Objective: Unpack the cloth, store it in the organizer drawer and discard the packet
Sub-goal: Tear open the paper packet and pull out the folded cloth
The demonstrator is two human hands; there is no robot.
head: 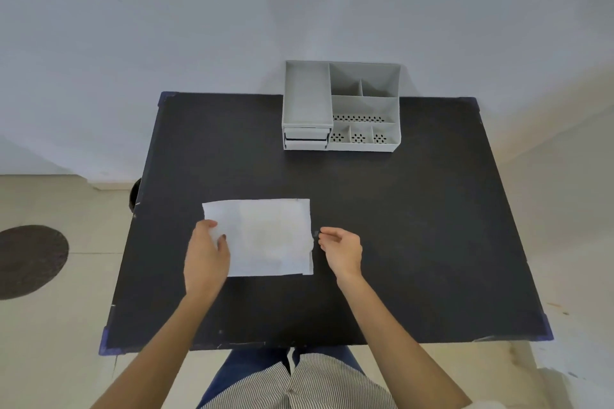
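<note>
A flat white packet [265, 237] lies on the black table [415, 226], a little left of centre. My left hand [206, 257] rests on the packet's left edge, with the thumb on top of it. My right hand [342, 251] hovers just off the packet's right edge, fingers curled and pinched near the edge; whether it touches the packet is unclear. The grey organizer [340, 106] stands at the table's far edge against the wall. Its two small drawers [305, 138] sit shut at the lower left front. No cloth is visible outside the packet.
The organizer has several open compartments on top. A dark round mat [30, 261] lies on the floor to the left. The wall runs right behind the table. My lap, in striped fabric, is at the table's near edge.
</note>
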